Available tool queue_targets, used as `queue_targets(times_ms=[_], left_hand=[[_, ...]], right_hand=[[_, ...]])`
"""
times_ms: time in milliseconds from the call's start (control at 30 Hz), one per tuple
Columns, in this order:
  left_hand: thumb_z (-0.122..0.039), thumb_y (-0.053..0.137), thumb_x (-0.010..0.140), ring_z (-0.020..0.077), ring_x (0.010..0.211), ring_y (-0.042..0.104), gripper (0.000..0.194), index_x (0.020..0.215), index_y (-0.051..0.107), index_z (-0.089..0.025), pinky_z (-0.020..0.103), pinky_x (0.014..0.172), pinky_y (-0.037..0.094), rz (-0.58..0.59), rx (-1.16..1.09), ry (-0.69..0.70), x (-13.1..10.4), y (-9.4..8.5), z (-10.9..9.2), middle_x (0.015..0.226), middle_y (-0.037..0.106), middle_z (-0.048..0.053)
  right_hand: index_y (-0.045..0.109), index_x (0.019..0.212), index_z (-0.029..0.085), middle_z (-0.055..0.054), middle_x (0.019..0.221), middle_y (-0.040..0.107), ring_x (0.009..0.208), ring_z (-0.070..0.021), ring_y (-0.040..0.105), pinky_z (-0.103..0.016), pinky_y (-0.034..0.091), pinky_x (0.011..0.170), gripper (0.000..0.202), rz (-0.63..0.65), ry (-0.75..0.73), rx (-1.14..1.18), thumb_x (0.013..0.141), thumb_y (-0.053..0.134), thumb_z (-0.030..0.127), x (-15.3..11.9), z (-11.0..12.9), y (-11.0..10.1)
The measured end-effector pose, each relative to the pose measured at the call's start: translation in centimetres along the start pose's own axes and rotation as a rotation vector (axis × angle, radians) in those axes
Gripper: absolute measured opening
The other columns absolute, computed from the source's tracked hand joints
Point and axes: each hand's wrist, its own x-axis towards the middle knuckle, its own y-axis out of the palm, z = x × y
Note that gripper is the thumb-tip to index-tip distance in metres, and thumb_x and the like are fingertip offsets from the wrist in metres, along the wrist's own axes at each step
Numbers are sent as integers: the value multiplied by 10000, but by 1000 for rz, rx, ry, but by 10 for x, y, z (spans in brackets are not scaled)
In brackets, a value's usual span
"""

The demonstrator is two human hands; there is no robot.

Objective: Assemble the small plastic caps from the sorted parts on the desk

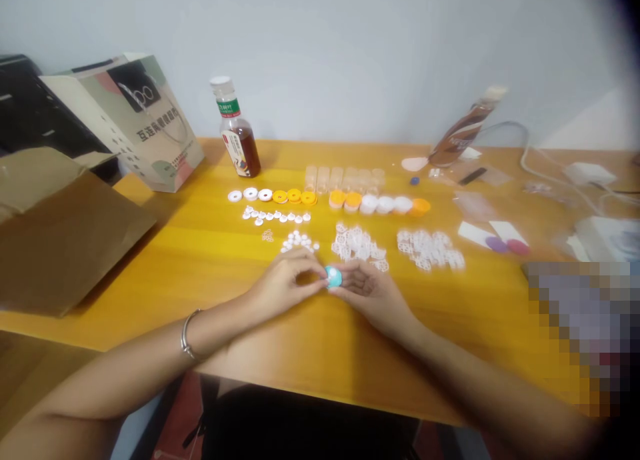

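Note:
Between my two hands, low over the wooden table, is a small round turquoise piece (334,277) with a pale spot in its middle. My left hand (287,280) pinches its left edge between thumb and fingertips. On the other side, the thumb and fingers of my right hand (374,292) hold its right edge. Just beyond my left hand lies a little heap of white round pieces (299,241). Two piles of clear plastic parts, one nearer (357,244) and one farther right (430,249), spread beyond my right hand.
Behind the piles run rows of white and orange discs (294,196), orange and white caps (369,203) and clear cylinders (345,179). A dark drink bottle (241,143) and a brown bottle (460,130) stand behind. A cardboard box (70,233) and a paper bag (150,127) occupy the left.

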Motion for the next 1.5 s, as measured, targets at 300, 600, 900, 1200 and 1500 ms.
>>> queue_targets(times_ms=[300,600,900,1200,1500], left_hand=[[-211,585,789,128,759,535,80,787,649,-162,293,712,448,-48,-75,6,-1,5,2,802,572,37],[-244,584,794,121,741,544,91,780,622,-163,277,702,449,-61,-76,-22,0,-1,-2,791,591,28],[-205,491,839,176,880,519,150,883,623,-148,316,789,409,-49,529,174,98,-26,32,903,588,65],[-131,461,811,237,939,486,163,808,624,-132,393,832,358,54,685,98,138,-12,52,936,573,92],[-256,562,789,148,895,560,109,810,547,-150,319,846,404,-26,-419,-115,89,-35,28,922,591,52]], right_hand=[[573,901,211,-16,843,671,806,-140,638,-340,508,817,291,14,16,28,653,708,282,0,1,-1],[566,918,207,-26,871,667,829,-148,632,-364,491,848,292,21,39,36,667,695,280,1,2,-2],[565,942,204,-35,878,662,816,-149,632,-339,499,825,330,10,43,26,657,696,307,2,1,-3],[559,919,217,-18,862,663,803,-141,631,-335,488,828,313,31,46,50,640,698,249,2,0,-2],[577,943,216,-16,866,673,814,-142,635,-333,482,842,319,-17,26,77,647,694,241,1,3,-6]])
